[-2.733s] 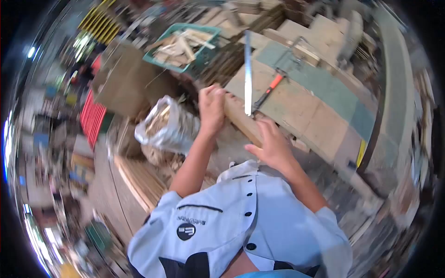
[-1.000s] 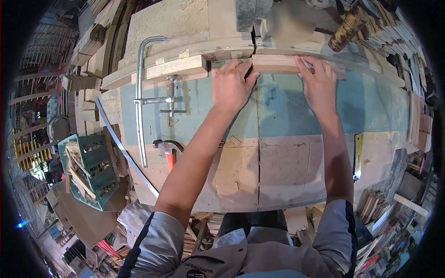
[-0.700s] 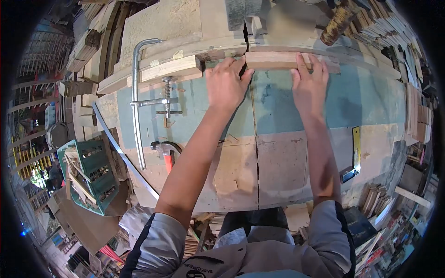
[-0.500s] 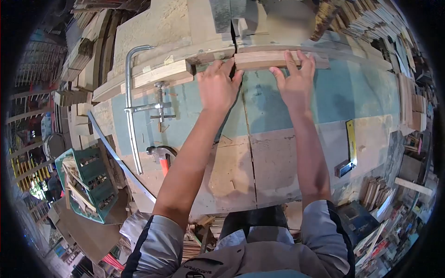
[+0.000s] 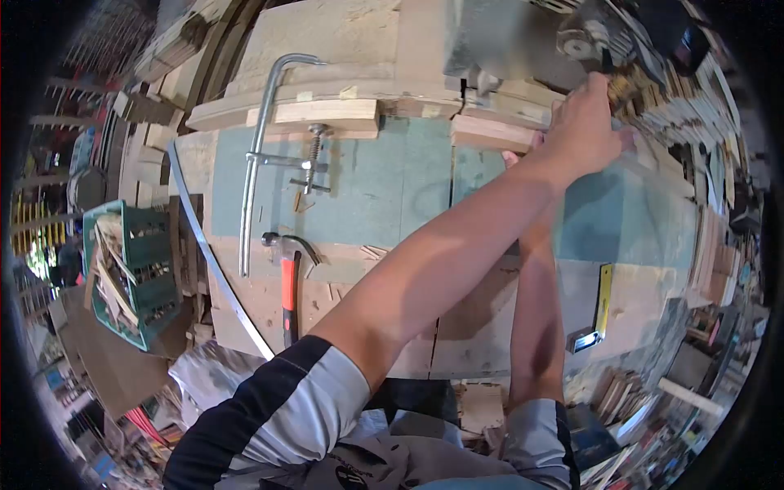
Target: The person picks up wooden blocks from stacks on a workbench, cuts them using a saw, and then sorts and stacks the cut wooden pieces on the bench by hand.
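Note:
A short wooden strip (image 5: pixel 490 132) lies against the wooden fence (image 5: pixel 425 106) at the back of the bench. My right hand (image 5: pixel 529 155) is at this strip, its thumb near the front edge; my left forearm covers most of its fingers. Crossed over it, my left hand (image 5: pixel 584 126) reaches to the back right. Its fingers are closed at a dark lever (image 5: pixel 607 61) on a saw-like machine with a round motor housing (image 5: pixel 584 39). How far they wrap round the lever is hard to see. Another wooden block (image 5: pixel 322 118) sits against the fence on the left.
A metal bar clamp (image 5: pixel 255 163) stands over the left block. A claw hammer (image 5: pixel 290 286), a long metal ruler (image 5: pixel 212 245) and a yellow try square (image 5: pixel 603 306) lie on the bench (image 5: pixel 490 310). A green crate (image 5: pixel 151 278) of offcuts stands at left.
My left hand has left the fence and crossed over my right arm to the machine. The view has shifted, and the machine's motor housing now shows at the top right.

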Action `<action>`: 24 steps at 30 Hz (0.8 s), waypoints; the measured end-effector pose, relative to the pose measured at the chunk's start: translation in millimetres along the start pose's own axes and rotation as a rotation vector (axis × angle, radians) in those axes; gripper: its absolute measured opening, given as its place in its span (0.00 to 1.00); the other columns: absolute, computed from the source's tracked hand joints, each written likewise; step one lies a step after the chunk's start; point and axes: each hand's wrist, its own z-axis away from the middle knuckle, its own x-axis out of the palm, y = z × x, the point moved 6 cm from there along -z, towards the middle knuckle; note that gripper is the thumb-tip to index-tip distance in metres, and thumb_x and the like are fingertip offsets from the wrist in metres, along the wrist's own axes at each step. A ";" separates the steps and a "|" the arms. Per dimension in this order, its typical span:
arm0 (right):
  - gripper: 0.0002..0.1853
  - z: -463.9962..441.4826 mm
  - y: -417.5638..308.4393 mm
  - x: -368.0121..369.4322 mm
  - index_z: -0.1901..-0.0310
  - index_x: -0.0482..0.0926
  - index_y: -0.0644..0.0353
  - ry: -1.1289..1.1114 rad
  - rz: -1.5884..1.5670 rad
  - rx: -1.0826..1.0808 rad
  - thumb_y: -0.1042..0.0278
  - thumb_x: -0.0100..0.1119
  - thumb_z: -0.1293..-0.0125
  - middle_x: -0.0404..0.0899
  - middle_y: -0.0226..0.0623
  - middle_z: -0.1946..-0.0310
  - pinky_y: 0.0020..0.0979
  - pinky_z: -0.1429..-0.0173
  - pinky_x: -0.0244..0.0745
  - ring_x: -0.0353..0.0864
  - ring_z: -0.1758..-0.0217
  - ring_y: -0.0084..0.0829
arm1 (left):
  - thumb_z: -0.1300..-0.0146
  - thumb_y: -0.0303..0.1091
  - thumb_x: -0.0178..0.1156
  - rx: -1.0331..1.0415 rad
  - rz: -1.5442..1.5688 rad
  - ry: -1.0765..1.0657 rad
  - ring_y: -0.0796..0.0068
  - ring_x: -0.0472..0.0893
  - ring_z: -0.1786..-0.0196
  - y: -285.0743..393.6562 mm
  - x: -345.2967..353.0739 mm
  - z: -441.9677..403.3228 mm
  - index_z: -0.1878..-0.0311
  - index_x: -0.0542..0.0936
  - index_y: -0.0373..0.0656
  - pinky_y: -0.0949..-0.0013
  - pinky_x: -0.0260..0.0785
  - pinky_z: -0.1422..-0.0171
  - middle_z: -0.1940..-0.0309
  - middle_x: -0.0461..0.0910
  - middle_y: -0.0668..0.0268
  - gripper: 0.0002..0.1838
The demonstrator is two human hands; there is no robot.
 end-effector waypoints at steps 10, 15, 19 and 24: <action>0.36 0.9 -18.2 -6.8 0.25 0.66 0.62 0.157 0.054 -0.203 0.53 0.65 0.29 0.54 0.50 0.20 0.43 0.16 0.44 0.53 0.18 0.48 | 0.35 0.38 0.66 0.012 -0.239 -0.120 0.37 0.82 0.52 1.4 3.0 26.2 0.46 0.71 0.34 0.44 0.70 0.42 0.60 0.83 0.41 0.22; 0.36 0.5 1.1 8.3 0.27 0.69 0.58 0.125 0.488 -0.281 0.51 0.66 0.32 0.64 0.52 0.25 0.45 0.18 0.51 0.60 0.22 0.50 | 0.40 0.36 0.67 0.081 -0.146 -0.160 0.41 0.85 0.54 1.9 3.6 52.5 0.50 0.73 0.34 0.45 0.68 0.39 0.64 0.84 0.43 0.21; 0.36 -5.2 -12.8 20.4 0.27 0.69 0.58 0.046 0.534 -0.368 0.51 0.67 0.32 0.65 0.52 0.26 0.45 0.18 0.51 0.60 0.22 0.50 | 0.45 0.36 0.67 0.151 -0.182 -0.110 0.46 0.85 0.57 -3.9 20.9 70.1 0.51 0.74 0.37 0.46 0.69 0.40 0.66 0.84 0.46 0.21; 0.36 -11.2 -34.1 32.6 0.27 0.69 0.58 -0.018 0.584 -0.447 0.50 0.67 0.32 0.65 0.52 0.27 0.46 0.18 0.52 0.61 0.22 0.50 | 0.46 0.37 0.68 0.221 -0.141 -0.155 0.47 0.85 0.58 4.7 21.3 94.4 0.52 0.74 0.36 0.47 0.71 0.44 0.67 0.84 0.49 0.22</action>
